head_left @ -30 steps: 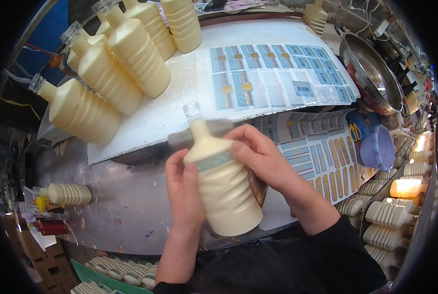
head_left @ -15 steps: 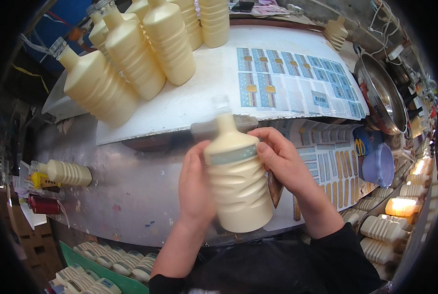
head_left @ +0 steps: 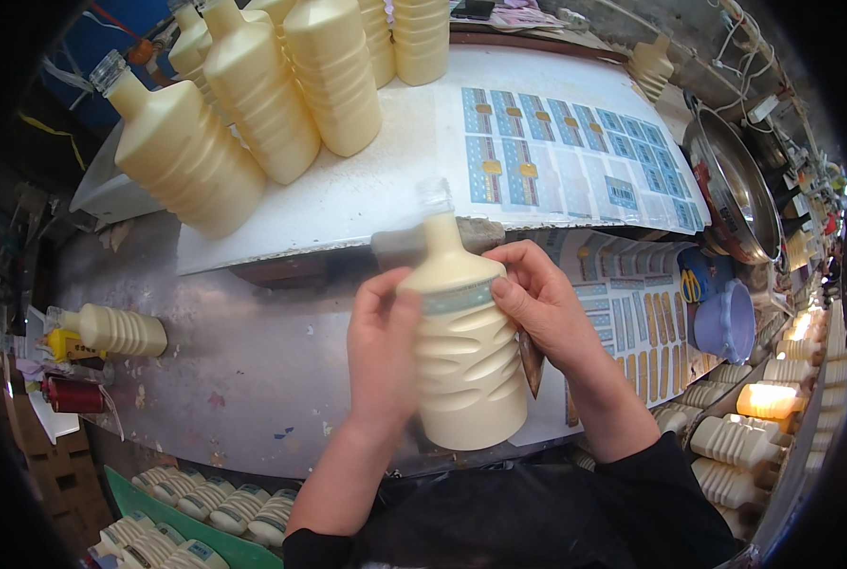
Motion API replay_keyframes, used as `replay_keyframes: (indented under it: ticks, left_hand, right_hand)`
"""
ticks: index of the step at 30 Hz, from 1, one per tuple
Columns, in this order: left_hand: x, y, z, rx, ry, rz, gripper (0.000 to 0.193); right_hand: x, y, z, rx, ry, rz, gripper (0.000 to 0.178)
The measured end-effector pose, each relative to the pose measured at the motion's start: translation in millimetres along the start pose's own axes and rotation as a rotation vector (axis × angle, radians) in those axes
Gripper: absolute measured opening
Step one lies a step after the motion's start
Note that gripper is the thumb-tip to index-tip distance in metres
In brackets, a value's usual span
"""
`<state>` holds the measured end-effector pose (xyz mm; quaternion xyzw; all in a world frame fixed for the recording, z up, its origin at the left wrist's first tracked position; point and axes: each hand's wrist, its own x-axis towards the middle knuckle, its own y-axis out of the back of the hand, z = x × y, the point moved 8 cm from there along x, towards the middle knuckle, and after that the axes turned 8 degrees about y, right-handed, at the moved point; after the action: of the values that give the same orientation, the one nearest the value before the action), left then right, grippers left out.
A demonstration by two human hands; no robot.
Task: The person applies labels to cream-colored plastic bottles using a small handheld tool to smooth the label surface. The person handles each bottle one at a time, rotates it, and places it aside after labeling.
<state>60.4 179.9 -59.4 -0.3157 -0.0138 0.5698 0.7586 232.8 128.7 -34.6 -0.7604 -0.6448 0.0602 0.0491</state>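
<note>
Cream ribbed bottle (head_left: 466, 356); blue-and-yellow label sheets (head_left: 561, 152); lilac bowl (head_left: 727, 322)

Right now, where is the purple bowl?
In the head view, the purple bowl sits at the right side of the bench, just below the metal pan and right of the label sheets, beyond the right hand.

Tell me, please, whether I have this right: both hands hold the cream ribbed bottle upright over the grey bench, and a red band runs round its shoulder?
Not quite. The band around the shoulder is pale blue-grey, not red, as the head view shows. The rest stands: the left hand and the right hand both hold the cream ribbed bottle upright over the grey bench.
</note>
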Motion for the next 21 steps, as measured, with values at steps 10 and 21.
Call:
replay_keyframes:
  ticks: [10, 21]
  left_hand:
    - [3.9, 3.1, -5.3, -0.032, 0.05, -0.005, 0.026]
    - [-2.2, 0.5, -2.1, 0.006, -0.005, -0.036, 0.025]
  right_hand:
    - [-0.9, -0.1, -3.0, -0.039, -0.016, 0.025, 0.033]
    - [-0.5, -0.1, -1.6, 0.002, -0.021, 0.062, 0.028]
